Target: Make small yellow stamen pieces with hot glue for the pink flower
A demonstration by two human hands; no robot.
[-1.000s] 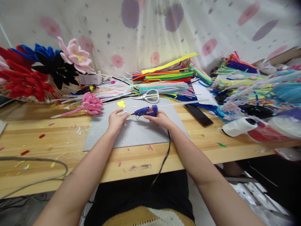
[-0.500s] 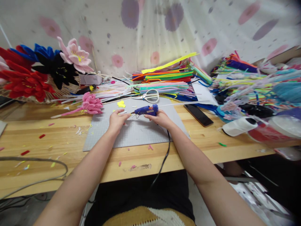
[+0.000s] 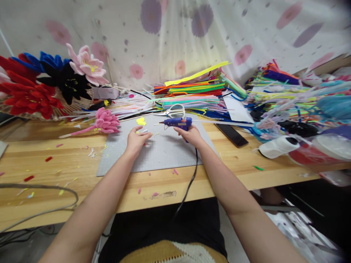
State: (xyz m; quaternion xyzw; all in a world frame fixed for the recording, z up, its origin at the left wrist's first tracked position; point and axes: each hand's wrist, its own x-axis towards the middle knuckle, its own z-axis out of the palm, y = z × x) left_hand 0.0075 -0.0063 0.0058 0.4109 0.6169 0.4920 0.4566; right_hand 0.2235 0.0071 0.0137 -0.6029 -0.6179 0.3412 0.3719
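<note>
So, big wooden table (image 3: 55,160) with a grey mat (image 3: 164,157) in the middle and heaps of pipe cleaners (image 3: 192,95) along the back. Over the mat, the right hand (image 3: 192,136) is wrapped tight round the handle of the blue glue gun (image 3: 178,123). The gun's body runs left-to-right, nozzle aimed left toward the left hand (image 3: 136,140), which sits a bit closer to the person and just apart from the tip. Left fingertips curl down at a tiny pale scrap (image 3: 144,130) on the mat, and honestly I can't tell if it's pinched or only touched.
</note>
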